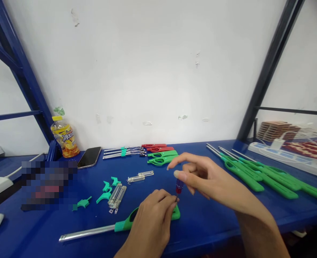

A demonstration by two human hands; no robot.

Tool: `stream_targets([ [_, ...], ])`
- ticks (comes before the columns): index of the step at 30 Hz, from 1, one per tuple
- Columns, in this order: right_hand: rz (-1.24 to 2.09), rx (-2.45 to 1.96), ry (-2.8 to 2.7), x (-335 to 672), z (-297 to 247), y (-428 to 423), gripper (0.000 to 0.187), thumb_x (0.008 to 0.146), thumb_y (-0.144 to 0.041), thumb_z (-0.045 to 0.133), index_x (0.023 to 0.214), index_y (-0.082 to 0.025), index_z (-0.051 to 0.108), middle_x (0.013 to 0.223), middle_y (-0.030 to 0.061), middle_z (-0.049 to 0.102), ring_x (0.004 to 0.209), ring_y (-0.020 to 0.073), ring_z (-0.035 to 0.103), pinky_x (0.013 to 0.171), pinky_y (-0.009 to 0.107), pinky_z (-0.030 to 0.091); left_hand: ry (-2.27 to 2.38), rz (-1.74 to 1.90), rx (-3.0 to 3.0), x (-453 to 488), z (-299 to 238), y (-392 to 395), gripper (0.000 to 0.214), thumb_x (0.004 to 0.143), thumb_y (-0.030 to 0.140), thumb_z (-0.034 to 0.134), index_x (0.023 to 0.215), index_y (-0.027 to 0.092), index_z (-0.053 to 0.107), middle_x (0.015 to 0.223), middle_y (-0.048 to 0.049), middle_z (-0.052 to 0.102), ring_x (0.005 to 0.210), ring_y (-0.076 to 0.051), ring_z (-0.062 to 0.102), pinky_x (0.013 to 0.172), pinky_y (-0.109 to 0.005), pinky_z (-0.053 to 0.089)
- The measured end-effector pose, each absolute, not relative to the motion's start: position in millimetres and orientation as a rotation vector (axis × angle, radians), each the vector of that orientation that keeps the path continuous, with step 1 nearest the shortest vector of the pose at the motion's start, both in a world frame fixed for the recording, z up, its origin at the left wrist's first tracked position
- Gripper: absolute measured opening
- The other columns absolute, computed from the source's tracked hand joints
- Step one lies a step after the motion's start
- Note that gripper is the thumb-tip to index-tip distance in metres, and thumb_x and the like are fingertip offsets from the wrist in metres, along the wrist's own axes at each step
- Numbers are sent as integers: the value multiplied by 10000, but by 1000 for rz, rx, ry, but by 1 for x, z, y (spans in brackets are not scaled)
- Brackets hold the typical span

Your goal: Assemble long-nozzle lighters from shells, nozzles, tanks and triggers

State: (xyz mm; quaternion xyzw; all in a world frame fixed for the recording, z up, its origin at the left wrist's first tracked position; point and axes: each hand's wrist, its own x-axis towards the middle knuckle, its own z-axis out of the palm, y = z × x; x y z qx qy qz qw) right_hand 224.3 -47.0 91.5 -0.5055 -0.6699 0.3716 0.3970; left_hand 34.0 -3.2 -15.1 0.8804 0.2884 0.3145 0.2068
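My left hand is closed over the green handle of a long-nosed lighter lying on the blue table, its metal tube pointing left. The fingertips lie beside the thin shaft of a small screwdriver. That screwdriver stands nearly upright, tip down at the handle's right end; the tip itself is hidden. At its red and purple grip is my right hand, thumb against the grip, index finger raised apart and the other fingers curled behind. Left of the lighter are clear fuel tanks and teal triggers.
Several green lighters lie at right beside a white power strip. Behind are metal tubes, red casings, green casings and two more tanks. A phone and drink bottle occupy the back left.
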Motion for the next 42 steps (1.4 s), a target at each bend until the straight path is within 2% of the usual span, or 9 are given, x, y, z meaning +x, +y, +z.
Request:
stream_targets([
  [6, 867, -1358, -1626, 224, 89, -43, 369, 860, -507, 863, 787, -223, 640, 587, -75, 516, 569, 97, 430, 540, 249, 328, 803, 871, 2461, 34, -16, -4, 341, 1069, 140, 450, 1133, 240, 770, 1087, -50, 777, 979, -249, 725, 896, -385, 569],
  [12, 989, -1278, -1702, 223, 92, -47, 245, 985, -491, 729, 1021, -249, 712, 613, -69, 606, 504, 90, 439, 487, 237, 318, 814, 863, 2463, 33, -15, -4, 329, 1073, 144, 450, 1108, 238, 763, 1074, -47, 770, 957, -245, 719, 866, -377, 570],
  [18, 844, -1341, -1578, 224, 87, -44, 400, 867, -510, 857, 788, -233, 579, 556, -84, 542, 533, 98, 477, 529, 233, 359, 812, 869, 2464, 33, -17, -3, 328, 1076, 152, 441, 1106, 229, 758, 1078, -53, 767, 966, -246, 717, 885, -375, 568],
  [24, 997, -1287, -1721, 224, 90, -45, 356, 1022, -591, 635, 1061, -241, 695, 590, -58, 612, 469, 95, 459, 463, 225, 344, 813, 853, 2459, 33, -16, -5, 327, 1075, 140, 446, 1127, 245, 752, 1088, -37, 769, 974, -242, 725, 889, -375, 568],
  [29, 854, -1378, -1597, 220, 86, -42, 402, 838, -518, 881, 814, -229, 603, 537, -96, 491, 518, 93, 470, 498, 219, 354, 821, 850, 2459, 34, -14, -5, 319, 1078, 147, 445, 1112, 232, 751, 1105, -48, 770, 1004, -254, 720, 918, -392, 566],
  [33, 986, -1265, -1701, 223, 88, -44, 320, 1030, -561, 641, 1108, -253, 677, 636, -60, 644, 487, 90, 498, 467, 212, 365, 818, 844, 2453, 34, -12, -5, 328, 1078, 134, 437, 1119, 229, 749, 1092, -41, 769, 979, -244, 721, 898, -387, 568],
  [35, 1019, -1229, -1733, 226, 89, -44, 339, 1064, -555, 583, 1102, -240, 703, 636, -54, 654, 444, 72, 446, 445, 208, 339, 814, 843, 2449, 34, -12, -5, 333, 1077, 133, 436, 1115, 233, 751, 1083, -36, 767, 972, -245, 719, 898, -395, 568],
  [39, 954, -1313, -1634, 225, 90, -44, 315, 922, -480, 810, 835, -220, 657, 537, -88, 562, 465, 66, 432, 467, 191, 341, 806, 851, 2440, 34, -14, -5, 334, 1076, 143, 437, 1120, 243, 752, 1090, -32, 765, 991, -248, 721, 927, -414, 564],
  [42, 872, -1342, -1599, 222, 91, -46, 290, 879, -435, 860, 857, -231, 656, 549, -94, 569, 502, 76, 488, 492, 188, 360, 807, 855, 2436, 34, -14, -4, 336, 1082, 153, 429, 1116, 242, 751, 1099, -36, 764, 1003, -247, 720, 931, -411, 565],
])
